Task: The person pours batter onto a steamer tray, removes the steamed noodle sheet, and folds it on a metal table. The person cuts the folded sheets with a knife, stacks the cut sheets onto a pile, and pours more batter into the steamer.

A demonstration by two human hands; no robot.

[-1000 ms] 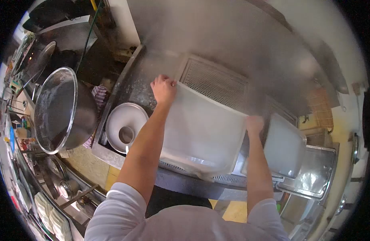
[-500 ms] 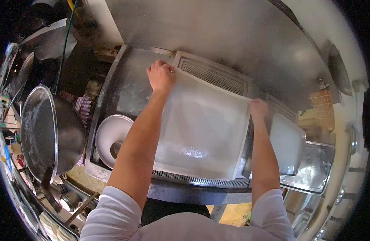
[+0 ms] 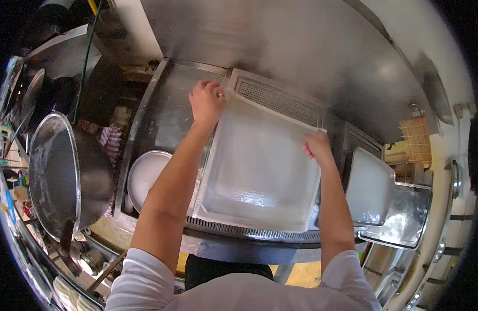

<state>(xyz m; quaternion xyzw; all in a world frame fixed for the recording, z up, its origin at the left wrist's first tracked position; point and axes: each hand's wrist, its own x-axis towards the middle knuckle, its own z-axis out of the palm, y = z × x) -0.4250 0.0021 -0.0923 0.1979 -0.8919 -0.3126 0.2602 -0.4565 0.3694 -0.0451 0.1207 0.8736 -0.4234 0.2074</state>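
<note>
A pale, wet-looking cloth sheet (image 3: 259,166) lies spread over a metal steaming tray with a perforated plate (image 3: 280,101) showing along its far side. At the sheet's far left corner, my left hand (image 3: 207,106) has its fingers bent round the edge; the thumb is mostly hidden. My right hand (image 3: 318,146) is over the far right corner, its index finger stretched out to the left and the other fingers loosely curled apart from it. Nothing shows in that hand. A round white-lined pan (image 3: 147,173) sits beside my left forearm, partly covered by it.
On the left stands a large metal wok (image 3: 94,171), near a checked cloth (image 3: 111,140). To the right are a pale rectangular tray (image 3: 371,189) and a shiny metal tray (image 3: 410,212). A bamboo mat (image 3: 416,140) hangs by the steel back wall (image 3: 280,41).
My right hand has let go of the sheet's far right corner and moved left over the sheet. The sheet now lies flatter, its near left corner farther left. My left hand stays near its corner.
</note>
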